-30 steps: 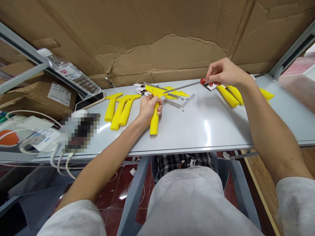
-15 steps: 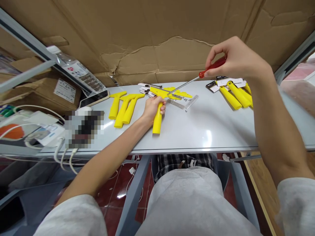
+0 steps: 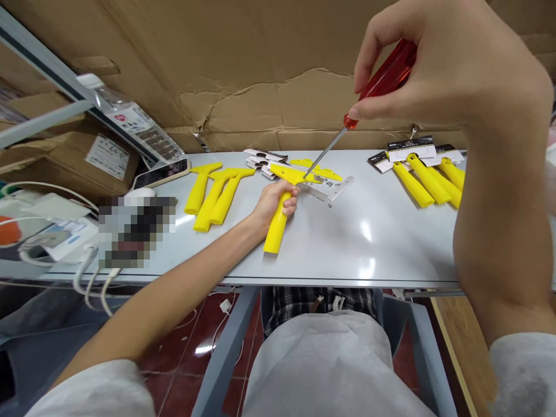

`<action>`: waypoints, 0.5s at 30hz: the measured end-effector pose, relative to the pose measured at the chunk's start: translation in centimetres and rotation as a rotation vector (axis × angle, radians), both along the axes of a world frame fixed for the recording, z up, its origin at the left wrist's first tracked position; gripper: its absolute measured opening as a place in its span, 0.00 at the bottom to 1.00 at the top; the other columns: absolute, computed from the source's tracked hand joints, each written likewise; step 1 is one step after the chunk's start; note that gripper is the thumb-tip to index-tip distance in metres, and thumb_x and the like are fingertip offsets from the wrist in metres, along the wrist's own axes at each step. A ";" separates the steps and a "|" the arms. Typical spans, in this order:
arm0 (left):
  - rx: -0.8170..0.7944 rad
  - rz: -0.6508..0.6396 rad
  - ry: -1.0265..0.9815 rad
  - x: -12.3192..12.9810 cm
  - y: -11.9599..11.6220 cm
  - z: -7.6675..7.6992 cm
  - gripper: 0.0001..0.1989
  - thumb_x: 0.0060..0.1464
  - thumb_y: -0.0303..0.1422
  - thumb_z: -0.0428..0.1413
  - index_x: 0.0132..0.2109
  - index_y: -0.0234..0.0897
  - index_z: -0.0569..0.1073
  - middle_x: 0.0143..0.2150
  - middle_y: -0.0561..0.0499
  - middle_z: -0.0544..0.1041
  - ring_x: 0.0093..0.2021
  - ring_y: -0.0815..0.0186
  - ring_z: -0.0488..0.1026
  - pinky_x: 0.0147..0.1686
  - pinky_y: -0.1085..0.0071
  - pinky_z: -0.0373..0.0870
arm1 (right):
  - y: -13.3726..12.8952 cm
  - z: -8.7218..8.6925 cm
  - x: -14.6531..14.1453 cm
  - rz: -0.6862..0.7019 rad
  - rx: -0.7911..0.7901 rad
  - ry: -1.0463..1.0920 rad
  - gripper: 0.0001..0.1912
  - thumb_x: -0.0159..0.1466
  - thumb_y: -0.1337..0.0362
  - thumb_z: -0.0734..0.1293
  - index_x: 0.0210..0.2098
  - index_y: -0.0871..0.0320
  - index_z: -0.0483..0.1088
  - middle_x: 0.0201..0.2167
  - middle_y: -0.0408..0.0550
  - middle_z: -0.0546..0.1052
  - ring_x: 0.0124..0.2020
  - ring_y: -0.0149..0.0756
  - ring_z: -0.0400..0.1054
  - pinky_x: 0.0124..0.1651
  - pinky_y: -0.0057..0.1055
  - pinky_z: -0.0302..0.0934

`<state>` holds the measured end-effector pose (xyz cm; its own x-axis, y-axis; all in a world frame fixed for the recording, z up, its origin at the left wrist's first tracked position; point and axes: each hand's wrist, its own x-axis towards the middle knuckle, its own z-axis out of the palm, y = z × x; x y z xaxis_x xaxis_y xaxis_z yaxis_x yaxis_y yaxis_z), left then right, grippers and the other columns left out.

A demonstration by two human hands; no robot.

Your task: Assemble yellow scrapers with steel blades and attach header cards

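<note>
My left hand point(image 3: 278, 207) is wrapped round the handle of a yellow scraper point(image 3: 274, 234), its wide head pointing away from me. In my right hand point(image 3: 438, 69) is a red-handled screwdriver point(image 3: 386, 72), gripped between thumb and fingers, its shaft slanting down to the right side of the scraper's head. Whether the tip sits in a screw is too small to tell. Just beyond lie yellow head plates point(image 3: 328, 174), small screws point(image 3: 332, 184) and a metal blade point(image 3: 343, 189). Three yellow handles point(image 3: 226, 197) rest left of my left hand.
Several carded yellow scrapers point(image 3: 428, 179) lie on the table point(image 3: 330, 249) at the right. Folded cards point(image 3: 263, 159) sit behind the held scraper. At the left are a phone point(image 3: 163, 175), a plastic bottle point(image 3: 134, 119) and white cables point(image 3: 84, 269). Cardboard point(image 3: 243, 75) lines the back.
My right hand has come up and nearer to the camera, tilting the screwdriver more steeply. The scraper's handle end has swung slightly left in my left hand.
</note>
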<state>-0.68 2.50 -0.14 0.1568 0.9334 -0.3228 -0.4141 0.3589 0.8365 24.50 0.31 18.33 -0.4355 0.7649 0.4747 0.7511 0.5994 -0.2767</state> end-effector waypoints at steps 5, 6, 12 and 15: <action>-0.101 -0.003 -0.089 -0.2 0.1 0.3 0.11 0.49 0.22 0.57 0.34 0.38 0.63 0.25 0.58 0.67 0.14 0.81 0.53 0.10 0.84 0.49 | -0.1 0.3 1.7 0.051 0.096 -0.224 0.21 0.59 0.74 0.79 0.46 0.48 0.73 0.39 0.33 0.77 0.37 0.22 0.70 0.28 0.15 0.54; -0.111 -0.001 -0.091 -0.1 0.1 0.3 0.10 0.49 0.22 0.57 0.34 0.38 0.63 0.25 0.58 0.66 0.14 0.80 0.53 0.09 0.83 0.49 | -0.1 0.3 2.0 0.053 0.117 -0.241 0.22 0.60 0.74 0.79 0.47 0.46 0.73 0.38 0.33 0.76 0.36 0.21 0.69 0.28 0.14 0.53; -0.120 -0.015 -0.084 0.1 -0.2 0.5 0.10 0.50 0.22 0.57 0.33 0.38 0.64 0.24 0.58 0.65 0.13 0.80 0.53 0.09 0.84 0.49 | -0.9 0.2 1.9 -0.079 0.115 -0.166 0.15 0.65 0.68 0.78 0.47 0.47 0.77 0.33 0.36 0.76 0.35 0.21 0.71 0.26 0.15 0.51; -0.149 -0.017 -0.074 0.1 -0.4 0.7 0.09 0.50 0.22 0.56 0.34 0.38 0.64 0.24 0.58 0.66 0.13 0.80 0.53 0.09 0.83 0.49 | -1.4 0.1 0.9 -0.070 0.061 -0.119 0.09 0.66 0.66 0.77 0.43 0.50 0.76 0.30 0.35 0.76 0.31 0.20 0.70 0.28 0.16 0.55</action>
<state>-0.59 2.13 0.59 0.2010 0.8731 -0.4442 -0.4652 0.4842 0.7411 25.43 -1.10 18.46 -0.4380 0.7668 0.4693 0.8171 0.5572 -0.1478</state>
